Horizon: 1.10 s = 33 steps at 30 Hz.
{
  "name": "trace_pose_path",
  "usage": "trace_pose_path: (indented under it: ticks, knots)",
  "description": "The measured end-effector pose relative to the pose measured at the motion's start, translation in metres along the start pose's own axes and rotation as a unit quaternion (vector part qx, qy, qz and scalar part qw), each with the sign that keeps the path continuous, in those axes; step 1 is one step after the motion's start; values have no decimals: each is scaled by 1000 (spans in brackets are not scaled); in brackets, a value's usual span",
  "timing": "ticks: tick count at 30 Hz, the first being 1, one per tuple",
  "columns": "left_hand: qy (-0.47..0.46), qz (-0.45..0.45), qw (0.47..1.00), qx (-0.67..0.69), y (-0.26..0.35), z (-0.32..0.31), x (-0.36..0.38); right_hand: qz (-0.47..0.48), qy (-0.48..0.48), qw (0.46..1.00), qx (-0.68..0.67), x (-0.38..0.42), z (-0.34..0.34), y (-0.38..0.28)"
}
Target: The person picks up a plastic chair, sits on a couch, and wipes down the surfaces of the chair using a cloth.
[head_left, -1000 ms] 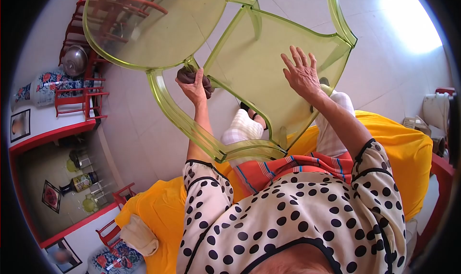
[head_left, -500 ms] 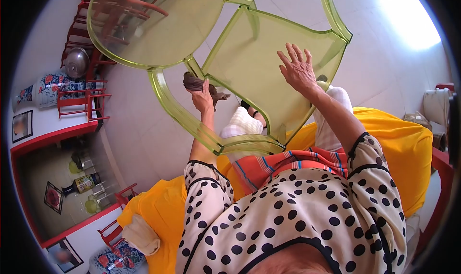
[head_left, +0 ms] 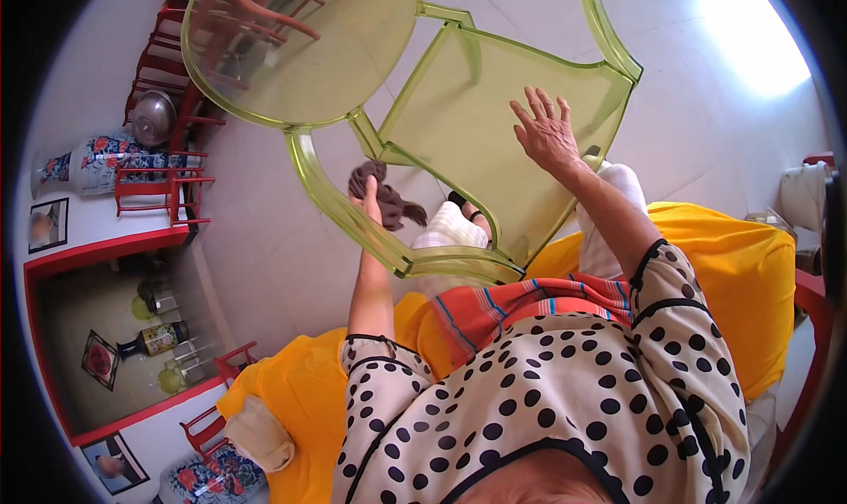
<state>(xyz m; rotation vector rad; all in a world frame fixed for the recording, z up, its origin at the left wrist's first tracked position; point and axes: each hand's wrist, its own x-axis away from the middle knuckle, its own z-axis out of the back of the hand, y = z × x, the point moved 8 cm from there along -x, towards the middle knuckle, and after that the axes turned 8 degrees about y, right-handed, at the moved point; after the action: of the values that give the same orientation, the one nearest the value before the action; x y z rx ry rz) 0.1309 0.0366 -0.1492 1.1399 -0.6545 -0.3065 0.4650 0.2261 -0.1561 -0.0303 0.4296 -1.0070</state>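
Note:
A see-through green plastic chair [head_left: 494, 98] lies tipped before me, its round backrest [head_left: 300, 54] at the upper left and its seat toward me. My left hand [head_left: 367, 202] is closed around a crumpled dark brown cloth [head_left: 388, 206], in the gap between the curved left armrest [head_left: 328, 199] and the seat edge. Part of the cloth hangs loose to the right. My right hand [head_left: 549, 140] lies with fingers spread against the seat panel, holding nothing.
Yellow fabric [head_left: 723, 283] covers the seat under me. Red wooden chairs [head_left: 168, 182], a metal bowl [head_left: 153, 117] and a floral vase [head_left: 110, 162] stand to the left. A white bucket [head_left: 801, 191] is at the right.
My left hand and the cloth have moved down from the joint beside the backrest toward the armrest. My right hand stays on the seat. The chair appears slightly shifted in view.

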Motion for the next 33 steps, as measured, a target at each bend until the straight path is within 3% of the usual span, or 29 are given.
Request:
trace_pose_path:
  ticks: [2,4,8,12,16,19,20,23,26,29,30,33]
  knots:
    - [29,-127,991,3,33,6,-24,2,7,1000,-3,1,2,-1]
    - [102,-353,930,-3,76,2,-30,1,3,1000,-7,1,2,-2]
    - [101,-272,952,94,124,-24,-12,0,5,1000,-9,0,3,0]
    - [151,-401,901,68,125,-22,-14,2,5,1000,-6,0,4,-1]
    - [185,-216,959,14,117,-9,-8,4,-6,1000,4,0,3,-1]
    - [243,-246,935,77,129,-10,12,4,-1,1000,4,0,4,-1]
    - [268,-298,911,95,128,-8,8,5,1,1000,3,0,4,-2]
    - [251,-310,914,78,124,-12,-1,5,7,1000,1,0,5,-1]
    - [219,-423,877,59,133,-19,-11,7,10,1000,-4,1,6,-2]
    - [114,-359,924,67,126,-29,-20,6,10,1000,-10,0,7,-3]
    - [132,-404,902,75,130,-30,-21,4,10,1000,-11,0,8,-3]
    - [62,-279,958,10,123,-30,-20,4,13,1000,-25,0,9,-2]
